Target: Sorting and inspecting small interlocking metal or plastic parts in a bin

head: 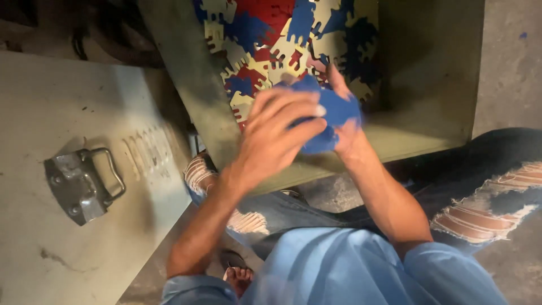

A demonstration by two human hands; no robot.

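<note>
Both my hands hold a blue foam piece (333, 113) above the near edge of an olive-green box. My left hand (276, 133) covers its left side with fingers spread over it. My right hand (345, 121) grips it from behind and below, thumb up. Inside the box lies a heap of flat interlocking foam pieces (282, 39) in blue, red and pale yellow, just beyond my hands.
The olive-green box (429, 85) stands on a concrete floor (508, 68). To the left lies a pale metal lid or crate panel (68, 113) with a metal latch handle (84, 183). My knees in torn jeans (485, 186) sit below the box; a bare foot (240, 277) shows underneath.
</note>
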